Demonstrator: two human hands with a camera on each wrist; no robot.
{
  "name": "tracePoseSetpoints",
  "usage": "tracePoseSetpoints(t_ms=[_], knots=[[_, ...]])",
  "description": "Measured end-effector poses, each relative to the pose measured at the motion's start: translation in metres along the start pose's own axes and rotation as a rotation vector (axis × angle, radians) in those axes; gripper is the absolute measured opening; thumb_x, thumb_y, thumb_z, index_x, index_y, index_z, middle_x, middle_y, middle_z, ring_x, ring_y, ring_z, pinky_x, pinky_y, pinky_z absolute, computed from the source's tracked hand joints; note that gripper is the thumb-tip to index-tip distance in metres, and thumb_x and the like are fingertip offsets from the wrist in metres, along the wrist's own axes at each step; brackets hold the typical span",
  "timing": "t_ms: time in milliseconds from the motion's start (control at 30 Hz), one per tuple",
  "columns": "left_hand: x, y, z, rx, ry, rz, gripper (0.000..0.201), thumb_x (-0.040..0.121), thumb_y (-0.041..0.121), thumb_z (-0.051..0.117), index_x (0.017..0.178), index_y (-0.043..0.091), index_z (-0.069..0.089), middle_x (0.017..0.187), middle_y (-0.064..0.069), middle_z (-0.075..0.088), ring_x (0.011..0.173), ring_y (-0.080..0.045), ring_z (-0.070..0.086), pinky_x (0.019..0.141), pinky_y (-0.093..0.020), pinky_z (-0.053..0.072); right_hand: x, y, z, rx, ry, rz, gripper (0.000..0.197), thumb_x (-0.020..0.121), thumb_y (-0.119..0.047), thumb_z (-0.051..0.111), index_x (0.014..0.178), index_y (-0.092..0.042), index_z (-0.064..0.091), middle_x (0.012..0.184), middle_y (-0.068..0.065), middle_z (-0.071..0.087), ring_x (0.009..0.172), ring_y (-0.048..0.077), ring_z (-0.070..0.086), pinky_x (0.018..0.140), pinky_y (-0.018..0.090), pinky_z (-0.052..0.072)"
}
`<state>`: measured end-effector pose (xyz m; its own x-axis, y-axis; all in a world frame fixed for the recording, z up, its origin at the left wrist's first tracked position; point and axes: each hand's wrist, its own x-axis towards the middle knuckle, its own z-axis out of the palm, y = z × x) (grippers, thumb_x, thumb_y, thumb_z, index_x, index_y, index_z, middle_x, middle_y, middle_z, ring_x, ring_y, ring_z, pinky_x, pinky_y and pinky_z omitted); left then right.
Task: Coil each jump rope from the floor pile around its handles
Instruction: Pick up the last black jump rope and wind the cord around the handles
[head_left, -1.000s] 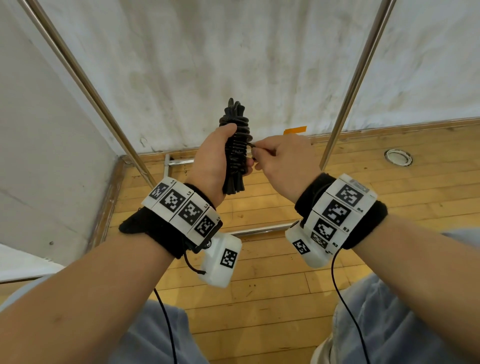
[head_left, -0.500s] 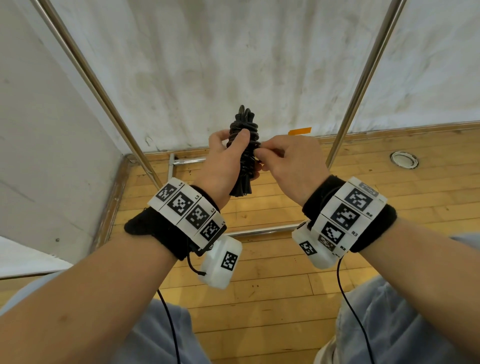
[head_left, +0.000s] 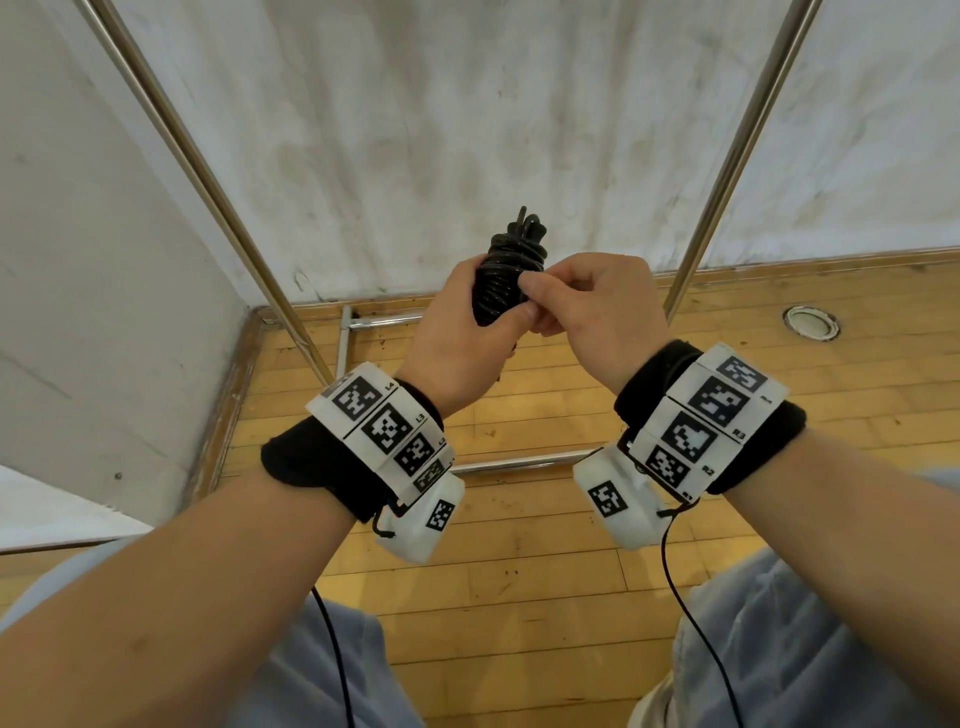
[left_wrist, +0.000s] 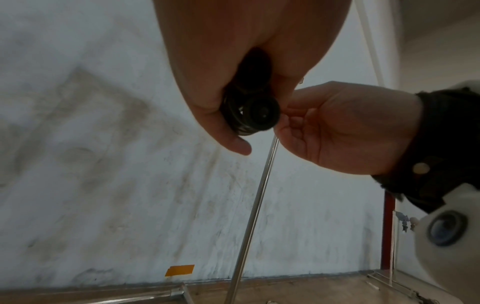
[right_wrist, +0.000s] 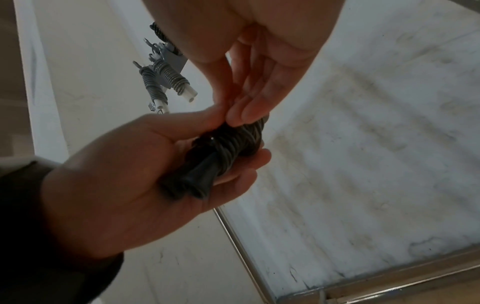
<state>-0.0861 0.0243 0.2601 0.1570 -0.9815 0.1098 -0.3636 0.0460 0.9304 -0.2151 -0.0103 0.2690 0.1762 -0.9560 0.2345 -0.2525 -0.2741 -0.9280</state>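
Up close, the left hand (head_left: 460, 332) is wrapping its fingers and thumb around the black jump rope (head_left: 505, 270), already coiled on its handles and held upright at chest height above the wooden floor (head_left: 519, 571). The right hand (head_left: 597, 306) is pinching at the coil's side with thumb and fingertips (right_wrist: 244, 113). Beyond, a metal rack's poles (head_left: 727, 171) are leaning against the white wall (head_left: 467, 130).

Head looks down; wrist views close, perhaps upward, facing.
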Motion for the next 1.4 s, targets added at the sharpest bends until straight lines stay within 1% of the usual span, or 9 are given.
tracePoseSetpoints(t_ms=[133,267,400,500,600,767,900,1167,1400], knots=[[0.001,0.005,-0.002,-0.008,0.03,0.024,0.033,0.093,0.025,0.058,0.124,0.018,0.048,0.089,0.008,0.062,0.064,-0.008,0.064,0.06,-0.045,0.057,-0.001,0.003,0.002,-0.083,0.065,-0.108,0.014,0.086,-0.019,0.061,0.077,-0.029,0.059,0.078,-0.007,0.066,0.072,0.007,0.064,0.068,0.017,0.053],[0.003,0.006,-0.003,0.022,0.071,0.075,0.033,0.092,0.026,0.059,0.124,0.021,0.05,0.107,-0.002,0.057,0.064,-0.008,0.065,0.049,-0.021,0.052,-0.002,0.007,0.004,-0.186,0.099,-0.245,0.016,0.084,-0.013,0.063,0.088,-0.026,0.054,0.096,-0.006,0.057,0.08,0.003,0.062,0.065,0.005,0.046],[0.004,0.002,-0.001,0.089,0.084,0.096,0.048,0.089,0.029,0.063,0.133,0.02,0.045,0.119,-0.004,0.055,0.081,-0.011,0.064,0.061,-0.015,0.05,0.003,0.007,0.0,-0.275,0.135,-0.349,0.006,0.084,-0.011,0.063,0.089,-0.012,0.066,0.09,-0.007,0.055,0.078,0.012,0.062,0.071,0.019,0.053],[0.001,0.001,-0.001,0.072,0.144,0.083,0.043,0.087,0.031,0.065,0.121,0.03,0.039,0.102,0.012,0.056,0.083,-0.008,0.064,0.062,-0.02,0.05,0.005,0.007,0.0,-0.329,0.129,-0.413,0.011,0.084,-0.009,0.063,0.092,-0.005,0.069,0.092,0.001,0.059,0.08,0.019,0.063,0.073,0.034,0.056],[0.0,0.002,-0.001,0.094,0.147,0.13,0.035,0.088,0.03,0.064,0.109,0.036,0.036,0.093,0.015,0.055,0.076,-0.007,0.063,0.051,-0.014,0.044,0.005,0.007,0.0,-0.36,0.112,-0.434,0.013,0.084,-0.007,0.062,0.095,-0.004,0.069,0.095,0.005,0.061,0.081,0.02,0.063,0.074,0.036,0.056],[0.0,0.002,-0.003,0.134,0.082,0.188,0.028,0.09,0.023,0.061,0.105,0.033,0.04,0.09,0.013,0.057,0.073,-0.008,0.061,0.053,-0.013,0.044,0.007,0.004,-0.004,-0.401,0.056,-0.422,0.009,0.08,-0.005,0.063,0.087,-0.006,0.067,0.085,-0.002,0.056,0.074,0.016,0.059,0.071,0.035,0.054],[0.004,0.002,-0.006,0.203,0.017,0.233,0.022,0.091,0.017,0.058,0.102,0.026,0.042,0.096,-0.002,0.059,0.082,-0.019,0.059,0.067,-0.027,0.049,0.002,0.002,-0.005,-0.442,0.007,-0.453,0.007,0.079,-0.005,0.061,0.085,-0.006,0.065,0.083,-0.002,0.053,0.072,0.016,0.056,0.07,0.035,0.053],[0.002,0.006,-0.009,0.208,-0.003,0.24,0.018,0.094,0.015,0.054,0.097,0.029,0.043,0.088,0.004,0.06,0.07,-0.014,0.06,0.058,-0.025,0.05,-0.004,0.003,-0.005,-0.443,0.014,-0.498,0.008,0.081,-0.006,0.06,0.088,-0.005,0.063,0.09,0.001,0.054,0.072,0.016,0.058,0.069,0.034,0.054],[0.0,0.015,-0.016,-0.019,-0.034,0.14,0.021,0.095,0.01,0.052,0.091,0.029,0.045,0.093,-0.012,0.063,0.07,-0.028,0.063,0.065,-0.051,0.056,0.001,0.002,-0.004,-0.341,0.074,-0.521,0.013,0.082,-0.005,0.06,0.092,-0.005,0.068,0.093,0.006,0.057,0.073,0.02,0.062,0.066,0.027,0.056]])
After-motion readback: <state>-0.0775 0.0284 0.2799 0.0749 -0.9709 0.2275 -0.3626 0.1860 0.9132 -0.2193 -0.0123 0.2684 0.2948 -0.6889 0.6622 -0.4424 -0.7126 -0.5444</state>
